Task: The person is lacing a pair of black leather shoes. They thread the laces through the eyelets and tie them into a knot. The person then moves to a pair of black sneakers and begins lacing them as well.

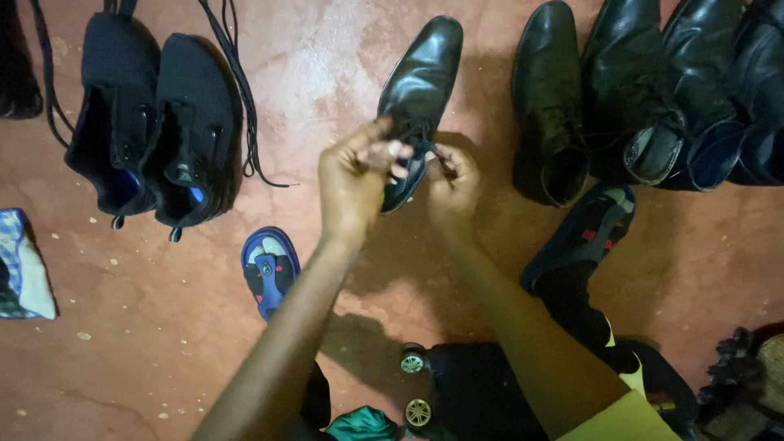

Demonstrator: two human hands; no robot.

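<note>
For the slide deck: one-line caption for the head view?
Left hand and right hand work the laces of a black leather shoe above a reddish floor lined with dark shoes.

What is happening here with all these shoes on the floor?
A person sits over a reddish floor, both hands at the laces of a black dress shoe. The left hand and right hand pinch the lace ends. More black shoes stand to the right, black sneakers to the left.

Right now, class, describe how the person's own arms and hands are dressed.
Both forearms are bare. The left hand and right hand wear no gloves, and no rings or watch show. A yellow sleeve edge appears high on the right arm.
</note>
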